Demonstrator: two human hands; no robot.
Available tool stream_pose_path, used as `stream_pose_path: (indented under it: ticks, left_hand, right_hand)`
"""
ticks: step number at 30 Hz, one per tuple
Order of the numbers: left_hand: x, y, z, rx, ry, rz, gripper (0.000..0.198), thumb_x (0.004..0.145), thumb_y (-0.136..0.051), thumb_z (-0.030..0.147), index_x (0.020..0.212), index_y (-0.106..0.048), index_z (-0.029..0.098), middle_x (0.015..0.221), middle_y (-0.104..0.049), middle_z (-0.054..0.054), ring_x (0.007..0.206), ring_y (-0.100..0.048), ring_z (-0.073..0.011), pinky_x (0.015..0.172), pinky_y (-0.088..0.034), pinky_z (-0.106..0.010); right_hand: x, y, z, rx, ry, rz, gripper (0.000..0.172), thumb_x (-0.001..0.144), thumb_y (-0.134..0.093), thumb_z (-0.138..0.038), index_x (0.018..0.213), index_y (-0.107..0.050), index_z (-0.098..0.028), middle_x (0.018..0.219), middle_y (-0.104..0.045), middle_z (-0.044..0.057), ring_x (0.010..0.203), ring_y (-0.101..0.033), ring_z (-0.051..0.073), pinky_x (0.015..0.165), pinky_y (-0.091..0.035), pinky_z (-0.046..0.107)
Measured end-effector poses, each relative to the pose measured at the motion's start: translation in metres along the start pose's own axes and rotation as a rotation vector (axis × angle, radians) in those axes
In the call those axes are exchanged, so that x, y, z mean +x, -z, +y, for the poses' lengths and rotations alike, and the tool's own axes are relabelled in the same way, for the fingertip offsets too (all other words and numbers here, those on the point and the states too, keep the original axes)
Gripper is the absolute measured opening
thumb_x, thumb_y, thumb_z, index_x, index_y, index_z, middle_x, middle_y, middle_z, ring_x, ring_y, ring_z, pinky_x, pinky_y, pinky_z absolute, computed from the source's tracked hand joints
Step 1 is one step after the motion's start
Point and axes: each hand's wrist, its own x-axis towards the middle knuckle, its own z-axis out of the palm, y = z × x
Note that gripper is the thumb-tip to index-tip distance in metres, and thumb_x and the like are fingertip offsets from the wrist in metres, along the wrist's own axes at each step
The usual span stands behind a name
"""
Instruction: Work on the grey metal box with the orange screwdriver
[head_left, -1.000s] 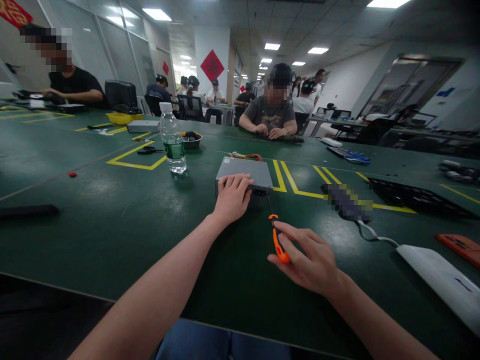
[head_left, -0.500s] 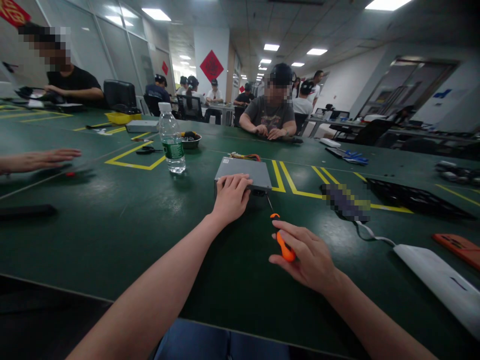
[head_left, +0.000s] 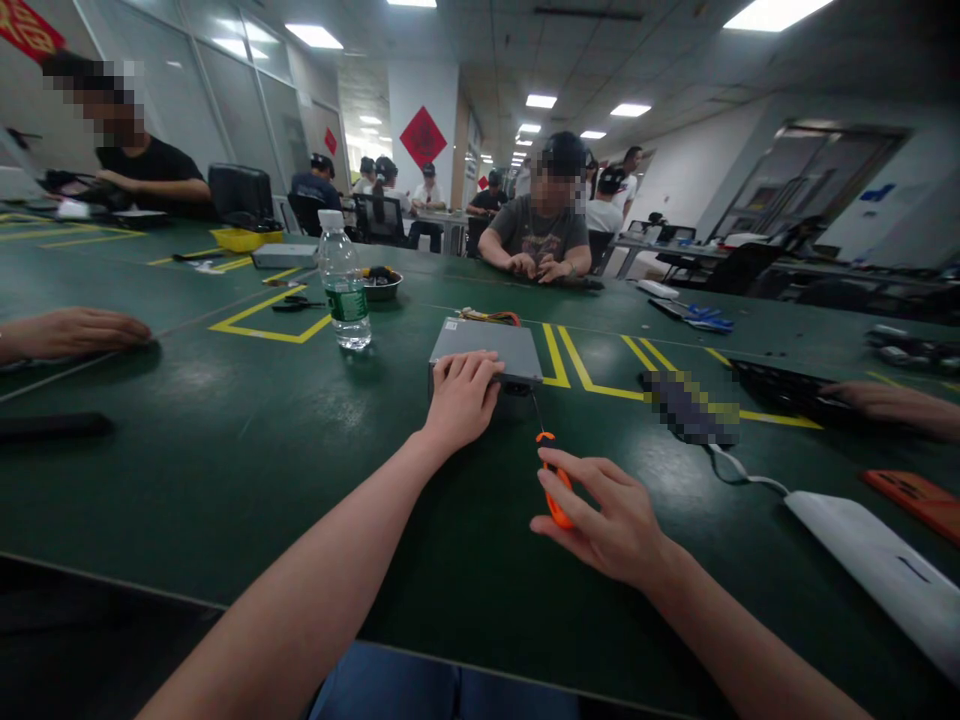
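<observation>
A grey metal computer power supply [head_left: 487,345] sits on the green table, with coloured cables [head_left: 491,317] at its far side. My left hand [head_left: 461,395] holds it steady, fingers over its top and thumb at the near side. In my right hand [head_left: 600,510] is a screwdriver [head_left: 557,500] with an orange and black handle, gripped between thumb and fingers. Its thin shaft points up to the near right corner of the power supply; whether the tip sits in a screw is too small to tell.
A water bottle [head_left: 345,285] stands left of the power supply, with a metal bowl [head_left: 382,283] behind it. To the right lie a white device with a cable [head_left: 862,550] and an orange phone [head_left: 915,500]. Other people's hands rest at left [head_left: 82,333] and right [head_left: 892,403].
My right hand and the screwdriver handle have shifted slightly left. Another person's hand has come in at the right over the black panel; the one at left has lowered onto the table.
</observation>
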Motion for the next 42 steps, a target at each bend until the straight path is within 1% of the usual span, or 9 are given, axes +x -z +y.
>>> stream_pose_path:
  ticks: [5,8,14,17,23,30,34,37,42]
  left_hand:
    - [0.000,0.001,0.001,0.012,0.004,-0.008,0.021,0.088,-0.044,0.022,0.107,-0.052,0.024,0.123,-0.056,-0.002,0.115,-0.045,-0.0204,0.097,-0.025,-0.039]
    - [0.001,0.003,0.002,0.021,0.009,-0.025,0.021,0.087,-0.045,0.022,0.107,-0.053,0.024,0.123,-0.056,-0.002,0.115,-0.045,-0.0203,0.097,-0.026,-0.039]
    - [0.003,0.006,0.001,0.042,0.000,-0.035,0.022,0.087,-0.045,0.021,0.106,-0.054,0.023,0.122,-0.056,-0.004,0.114,-0.046,-0.0218,0.095,-0.028,-0.040]
    - [0.005,0.008,-0.002,0.039,-0.039,-0.062,0.022,0.087,-0.045,0.021,0.107,-0.054,0.022,0.121,-0.057,-0.004,0.112,-0.047,-0.0221,0.094,-0.029,-0.040]
    - [0.006,0.007,-0.006,0.015,-0.052,-0.061,0.022,0.087,-0.046,0.022,0.107,-0.054,0.022,0.121,-0.057,-0.004,0.112,-0.047,-0.0215,0.094,-0.030,-0.039]
    - [0.005,0.003,-0.008,-0.002,-0.069,-0.053,0.021,0.087,-0.046,0.023,0.107,-0.053,0.023,0.120,-0.057,-0.003,0.112,-0.046,-0.0212,0.094,-0.030,-0.039]
    - [0.005,0.005,-0.008,-0.008,-0.070,-0.056,0.022,0.087,-0.046,0.023,0.108,-0.053,0.024,0.121,-0.057,-0.003,0.113,-0.046,-0.0210,0.094,-0.030,-0.038]
    - [0.005,0.006,-0.008,-0.011,-0.078,-0.060,0.022,0.087,-0.046,0.024,0.108,-0.053,0.024,0.121,-0.057,-0.003,0.112,-0.046,-0.0211,0.093,-0.030,-0.038]
    - [0.004,0.004,-0.009,-0.017,-0.075,-0.051,0.022,0.087,-0.047,0.023,0.108,-0.053,0.024,0.121,-0.057,-0.003,0.113,-0.046,-0.0209,0.094,-0.030,-0.039]
  right_hand:
    - [-0.002,-0.004,-0.002,0.095,-0.030,-0.032,0.039,0.085,-0.055,-0.037,0.112,-0.047,-0.009,0.111,-0.059,0.022,0.096,-0.061,0.024,0.072,-0.054,0.035]
    - [-0.001,-0.002,-0.003,0.073,-0.032,-0.094,0.037,0.088,-0.049,-0.032,0.119,-0.047,-0.011,0.116,-0.056,0.021,0.101,-0.059,0.025,0.075,-0.054,0.036]
    - [0.001,-0.004,-0.002,0.008,-0.005,0.000,0.027,0.085,-0.057,-0.031,0.104,-0.053,-0.013,0.105,-0.062,0.019,0.085,-0.063,0.021,0.066,-0.054,0.032]
    - [-0.002,-0.007,-0.002,0.064,-0.047,0.036,0.029,0.084,-0.058,-0.032,0.104,-0.048,-0.013,0.108,-0.061,0.020,0.088,-0.063,0.022,0.068,-0.055,0.033]
    - [0.002,-0.001,-0.003,0.067,-0.043,-0.091,0.033,0.088,-0.047,-0.032,0.114,-0.049,-0.011,0.111,-0.059,0.020,0.095,-0.062,0.024,0.072,-0.055,0.035]
    - [0.006,-0.005,-0.003,0.059,-0.004,-0.003,0.027,0.088,-0.051,-0.032,0.104,-0.053,-0.010,0.103,-0.062,0.019,0.086,-0.063,0.021,0.067,-0.054,0.032]
    - [0.002,-0.004,-0.003,0.131,-0.077,-0.055,0.037,0.087,-0.050,-0.037,0.112,-0.050,-0.010,0.108,-0.061,0.018,0.094,-0.062,0.022,0.072,-0.055,0.033]
    - [0.002,-0.001,-0.003,0.122,-0.058,-0.111,0.037,0.089,-0.044,-0.034,0.117,-0.050,-0.011,0.112,-0.059,0.019,0.096,-0.061,0.023,0.073,-0.054,0.036]
    - [0.003,-0.001,-0.003,0.088,-0.045,-0.045,0.029,0.088,-0.049,-0.032,0.109,-0.055,-0.013,0.111,-0.061,0.017,0.087,-0.062,0.020,0.069,-0.052,0.033]
